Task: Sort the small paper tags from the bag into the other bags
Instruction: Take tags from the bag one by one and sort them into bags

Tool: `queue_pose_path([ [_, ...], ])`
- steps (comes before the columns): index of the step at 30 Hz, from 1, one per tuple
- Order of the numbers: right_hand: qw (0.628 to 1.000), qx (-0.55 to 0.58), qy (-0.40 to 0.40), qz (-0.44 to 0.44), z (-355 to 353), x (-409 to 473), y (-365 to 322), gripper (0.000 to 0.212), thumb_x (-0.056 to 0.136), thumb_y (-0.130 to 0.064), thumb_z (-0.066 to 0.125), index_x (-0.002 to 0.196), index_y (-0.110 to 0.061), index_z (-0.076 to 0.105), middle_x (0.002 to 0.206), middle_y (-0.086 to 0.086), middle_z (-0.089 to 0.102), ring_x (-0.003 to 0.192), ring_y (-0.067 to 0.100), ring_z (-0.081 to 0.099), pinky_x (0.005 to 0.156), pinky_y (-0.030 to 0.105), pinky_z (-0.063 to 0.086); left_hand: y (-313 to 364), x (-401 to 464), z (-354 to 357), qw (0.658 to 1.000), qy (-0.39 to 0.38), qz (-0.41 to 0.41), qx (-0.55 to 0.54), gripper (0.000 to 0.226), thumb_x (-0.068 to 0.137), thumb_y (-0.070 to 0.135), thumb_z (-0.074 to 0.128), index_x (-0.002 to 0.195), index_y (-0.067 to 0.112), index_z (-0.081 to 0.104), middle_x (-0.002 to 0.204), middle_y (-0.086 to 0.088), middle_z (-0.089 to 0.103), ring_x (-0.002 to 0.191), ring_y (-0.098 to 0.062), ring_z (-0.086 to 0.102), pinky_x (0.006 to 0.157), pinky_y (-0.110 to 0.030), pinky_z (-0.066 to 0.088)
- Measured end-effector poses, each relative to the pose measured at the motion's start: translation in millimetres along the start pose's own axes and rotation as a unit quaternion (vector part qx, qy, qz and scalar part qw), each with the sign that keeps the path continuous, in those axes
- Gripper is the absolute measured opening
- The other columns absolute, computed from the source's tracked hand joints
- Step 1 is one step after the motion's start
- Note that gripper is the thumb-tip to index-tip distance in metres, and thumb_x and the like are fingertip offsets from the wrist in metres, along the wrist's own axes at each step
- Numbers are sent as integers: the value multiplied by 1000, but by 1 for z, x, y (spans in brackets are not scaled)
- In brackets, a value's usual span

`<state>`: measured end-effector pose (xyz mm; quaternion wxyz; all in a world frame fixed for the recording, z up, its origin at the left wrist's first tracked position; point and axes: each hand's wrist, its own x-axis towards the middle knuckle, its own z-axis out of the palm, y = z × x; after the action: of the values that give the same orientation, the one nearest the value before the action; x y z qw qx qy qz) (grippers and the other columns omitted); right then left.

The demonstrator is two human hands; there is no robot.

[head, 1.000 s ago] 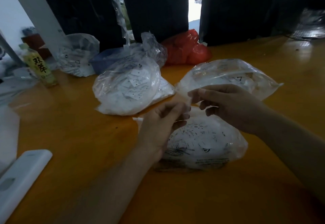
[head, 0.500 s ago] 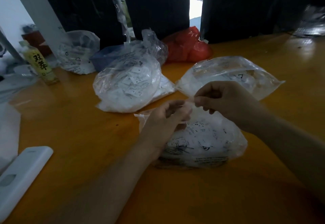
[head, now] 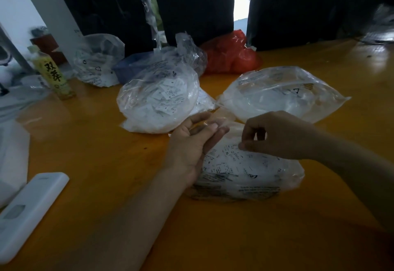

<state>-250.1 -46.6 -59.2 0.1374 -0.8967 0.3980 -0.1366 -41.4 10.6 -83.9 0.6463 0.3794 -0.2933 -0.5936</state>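
Left hand [head: 193,143] palm-up, fingers relaxed and wide, touching clear plastic at the mouth of the nearest bag [head: 245,170]. Right hand [head: 275,134] fingers curled, pinching that bag's film. Tag-filled bags at 11 [head: 157,102] and 1 o'clock [head: 281,94] on worktop [head: 96,143].

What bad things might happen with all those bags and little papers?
1. The right hand seems to pinch something tiny over the near bag; a tag could slip and fall back in.
2. The two far bags look alike, so a tag might go into the wrong one.
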Motion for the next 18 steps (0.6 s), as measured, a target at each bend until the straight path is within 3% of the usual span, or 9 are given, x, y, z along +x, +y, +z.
queue_pose_path([
  [2, 998, -38, -42, -8, 1, 1, 3, 17, 86, -59, 67, 97, -46, 66, 90, -27, 59, 87, -10, 54, 62, 10, 35, -1, 1, -1, 1000, 0, 0, 3, 25, 92, -11, 65, 112, 3, 69, 103, -19, 79, 91, -30, 79, 69, -21, 62],
  [5, 996, -73, -44, -10, 8, 3, 5, 31, 88, -63, 62, 115, -49, 66, 100, -23, 52, 86, -6, 49, 68, 12, 31, -2, 2, 0, 1000, 0, -2, -6, 16, 86, -3, 71, 101, 2, 74, 99, -18, 79, 89, -30, 79, 73, -23, 64],
  [9, 993, -103, -51, 1, 15, 4, 3, 45, 90, -68, 53, 129, -46, 63, 112, -11, 51, 105, 9, 47, 84, 27, 37, -2, 3, -1, 1000, 6, -11, -24, 10, 75, 10, 77, 84, 8, 81, 97, -18, 79, 87, -29, 79, 71, -24, 64],
  [13, 996, -83, -23, -6, 14, 5, 1, 31, 89, -59, 64, 115, -44, 72, 104, -16, 53, 98, 5, 50, 81, 25, 39, -2, 2, -2, 1000, 9, -15, -26, 17, 79, 8, 75, 95, 3, 77, 102, -20, 79, 89, -30, 79, 72, -26, 65],
  [16, 999, -47, -3, -13, 11, 4, 1, 21, 89, -57, 65, 101, -44, 75, 91, -18, 59, 81, -3, 54, 67, 14, 36, -1, 2, -2, 999, 13, -21, -42, 12, 86, 4, 72, 97, 2, 77, 109, -19, 78, 94, -29, 79, 71, -25, 64],
  [18, 998, 42, 39, -1, 6, 2, 1, 16, 86, -59, 64, 89, -46, 73, 77, -14, 67, 67, -2, 59, 55, 13, 40, 0, 3, -3, 998, 20, -24, -56, 11, 81, 3, 74, 90, 2, 80, 110, -20, 78, 94, -29, 78, 70, -23, 63],
])
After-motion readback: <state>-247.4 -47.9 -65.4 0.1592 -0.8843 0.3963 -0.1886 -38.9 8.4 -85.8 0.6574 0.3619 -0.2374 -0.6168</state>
